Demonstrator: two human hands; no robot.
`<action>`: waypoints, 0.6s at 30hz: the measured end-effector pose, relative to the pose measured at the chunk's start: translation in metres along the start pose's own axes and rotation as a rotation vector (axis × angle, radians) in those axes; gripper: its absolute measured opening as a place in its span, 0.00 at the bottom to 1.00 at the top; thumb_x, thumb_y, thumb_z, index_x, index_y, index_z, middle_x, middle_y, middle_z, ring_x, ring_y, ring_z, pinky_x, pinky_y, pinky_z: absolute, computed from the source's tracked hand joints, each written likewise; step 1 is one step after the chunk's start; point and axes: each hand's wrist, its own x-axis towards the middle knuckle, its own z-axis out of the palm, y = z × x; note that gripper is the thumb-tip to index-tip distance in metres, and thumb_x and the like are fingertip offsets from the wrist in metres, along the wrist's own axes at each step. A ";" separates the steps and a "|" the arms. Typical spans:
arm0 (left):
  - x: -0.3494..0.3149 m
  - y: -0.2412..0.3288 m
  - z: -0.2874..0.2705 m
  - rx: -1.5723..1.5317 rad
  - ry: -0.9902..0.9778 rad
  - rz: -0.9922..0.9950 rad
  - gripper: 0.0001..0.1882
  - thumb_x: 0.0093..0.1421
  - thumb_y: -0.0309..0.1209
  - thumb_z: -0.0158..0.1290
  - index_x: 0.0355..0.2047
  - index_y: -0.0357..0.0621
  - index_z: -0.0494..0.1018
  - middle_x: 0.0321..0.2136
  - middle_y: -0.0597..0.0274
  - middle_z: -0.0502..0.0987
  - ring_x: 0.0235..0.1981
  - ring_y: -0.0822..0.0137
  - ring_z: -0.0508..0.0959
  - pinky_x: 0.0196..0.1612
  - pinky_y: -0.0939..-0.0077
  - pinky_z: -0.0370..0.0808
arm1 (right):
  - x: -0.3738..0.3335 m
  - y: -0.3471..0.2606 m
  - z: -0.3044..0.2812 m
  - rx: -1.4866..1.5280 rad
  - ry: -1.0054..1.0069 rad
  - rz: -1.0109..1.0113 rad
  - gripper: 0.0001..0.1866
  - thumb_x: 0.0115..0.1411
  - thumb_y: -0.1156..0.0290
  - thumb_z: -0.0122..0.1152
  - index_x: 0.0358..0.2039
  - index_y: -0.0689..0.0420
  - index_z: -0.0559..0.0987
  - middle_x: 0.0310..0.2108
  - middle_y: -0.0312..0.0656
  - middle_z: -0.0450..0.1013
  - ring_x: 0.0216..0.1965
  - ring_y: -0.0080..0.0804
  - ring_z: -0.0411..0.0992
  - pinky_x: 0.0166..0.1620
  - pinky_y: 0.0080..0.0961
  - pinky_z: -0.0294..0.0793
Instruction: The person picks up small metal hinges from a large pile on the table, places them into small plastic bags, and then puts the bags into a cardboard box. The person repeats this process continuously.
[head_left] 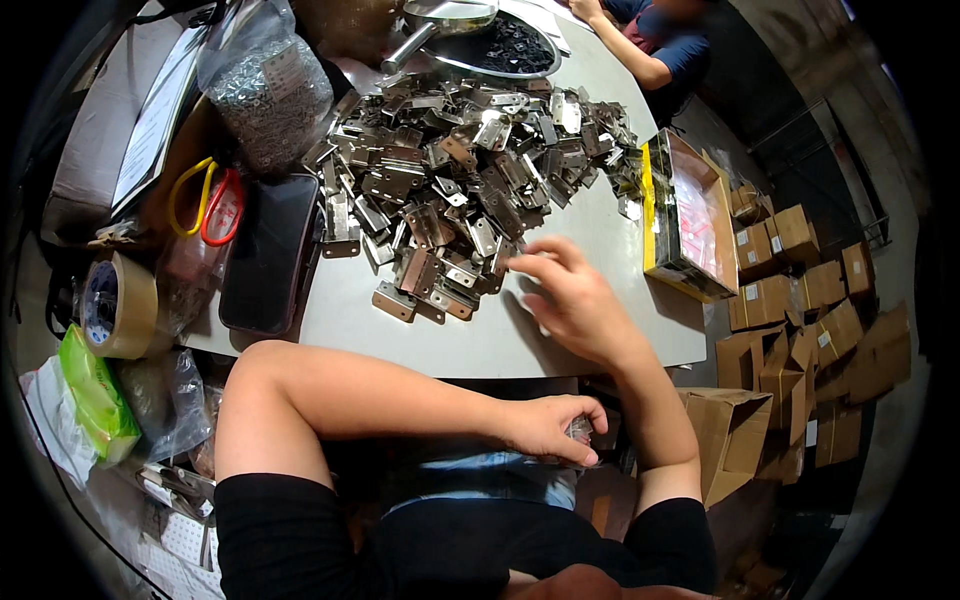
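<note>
A heap of small bent metal brackets (440, 190), silver and brownish, spreads over the tabletop. My right hand (578, 305) hovers at the heap's near right edge, fingers loosely apart, with nothing visible in them. Its index fingertip is close to the outermost brackets; whether it touches one I cannot tell. Below the table's front edge, my left hand (552, 428) reaches across my body and is closed around a crinkled clear plastic bag (579, 430). Most of that bag is hidden by the fingers, and its contents do not show clearly.
On the left lie a dark phone (268, 255), scissors (222, 205), a tape roll (118, 303) and a bag of small metal parts (270, 100). A yellow-black box (712, 275) stands right. Behind are a tray of black pieces (545, 60) and another person's arm (630, 50). Cartons (730, 425) fill the floor.
</note>
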 end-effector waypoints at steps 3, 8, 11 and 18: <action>0.003 -0.002 -0.002 -0.011 -0.043 0.017 0.23 0.58 0.36 0.62 0.49 0.43 0.64 0.31 0.66 0.72 0.29 0.77 0.69 0.28 0.82 0.68 | 0.019 0.008 0.022 -0.316 0.124 -0.207 0.19 0.49 0.80 0.61 0.43 0.52 0.76 0.44 0.43 0.70 0.41 0.44 0.73 0.43 0.34 0.75; 0.006 -0.010 -0.006 0.083 0.031 0.083 0.23 0.57 0.36 0.62 0.47 0.42 0.65 0.32 0.65 0.72 0.30 0.77 0.70 0.29 0.82 0.69 | 0.010 0.015 0.022 -0.210 0.148 -0.164 0.11 0.50 0.79 0.61 0.35 0.53 0.78 0.38 0.41 0.71 0.40 0.42 0.73 0.41 0.34 0.74; 0.008 -0.014 -0.006 0.160 0.053 0.094 0.23 0.57 0.37 0.62 0.47 0.42 0.66 0.33 0.64 0.73 0.30 0.76 0.71 0.29 0.80 0.70 | -0.011 0.022 0.003 0.051 0.171 0.151 0.06 0.56 0.77 0.62 0.35 0.59 0.78 0.28 0.41 0.73 0.28 0.34 0.73 0.32 0.26 0.73; 0.003 -0.002 -0.007 0.252 0.070 0.065 0.23 0.57 0.38 0.62 0.47 0.42 0.66 0.33 0.62 0.72 0.27 0.75 0.72 0.28 0.79 0.70 | -0.025 0.021 -0.021 0.720 0.162 0.596 0.11 0.60 0.77 0.58 0.44 0.63 0.76 0.32 0.35 0.74 0.30 0.17 0.71 0.34 0.15 0.72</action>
